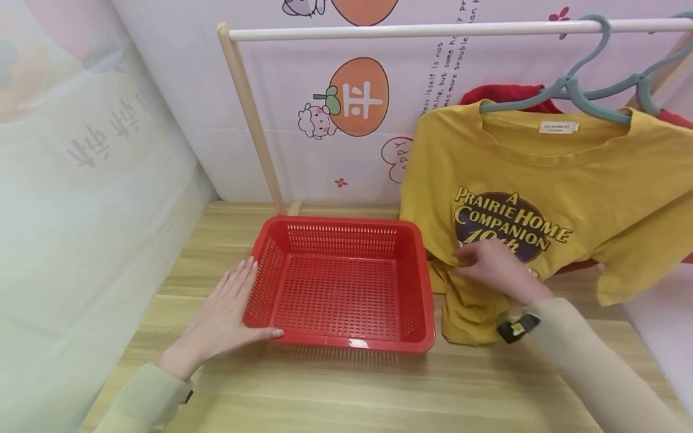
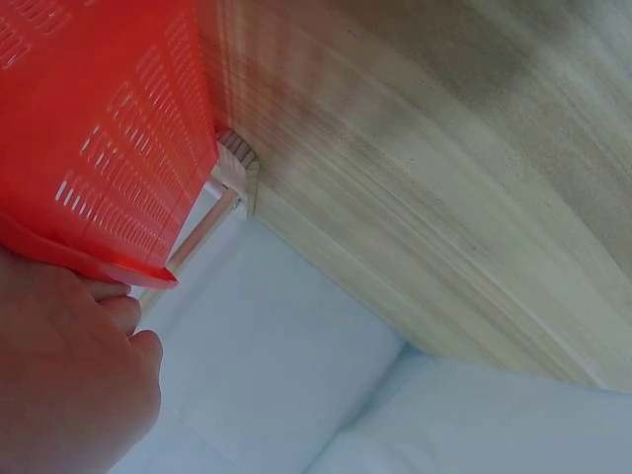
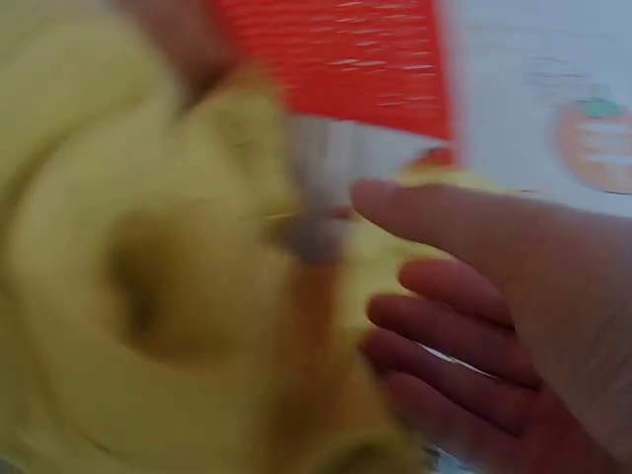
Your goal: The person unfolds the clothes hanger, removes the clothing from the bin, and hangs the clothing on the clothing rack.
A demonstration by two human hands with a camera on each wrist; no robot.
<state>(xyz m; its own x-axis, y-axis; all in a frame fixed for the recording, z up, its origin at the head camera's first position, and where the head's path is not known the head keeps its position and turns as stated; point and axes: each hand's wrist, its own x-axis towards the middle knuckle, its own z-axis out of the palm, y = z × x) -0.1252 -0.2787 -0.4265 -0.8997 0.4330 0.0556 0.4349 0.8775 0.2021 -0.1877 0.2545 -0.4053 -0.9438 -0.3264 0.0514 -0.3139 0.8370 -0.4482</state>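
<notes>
My left hand [image 1: 219,316] rests on the near left corner of a red plastic basket [image 1: 425,288], its fingers straight along the left rim and its thumb on the front rim. Perforated walls and a bare perforated floor show in the basket. To the right, a yellow printed T-shirt [image 1: 541,171] hangs on a blue-grey hanger [image 1: 576,96]. My right hand [image 1: 498,267] is at the shirt's lower left part. In the right wrist view, its thumb and loosely bent fingers [image 3: 444,326] stand apart, beside blurred yellow cloth [image 3: 118,197]. Bunched yellow cloth [image 1: 471,313] reaches the table below that hand.
A white rail [image 1: 379,31] on wooden posts [image 1: 251,114] spans the back. Behind the yellow shirt, a red garment [image 1: 503,93] and a second hanger [image 1: 622,87] show partly. The wooden table [image 1: 335,391] meets white sheeting [image 1: 108,210] at left and a printed backdrop [image 1: 303,168] behind.
</notes>
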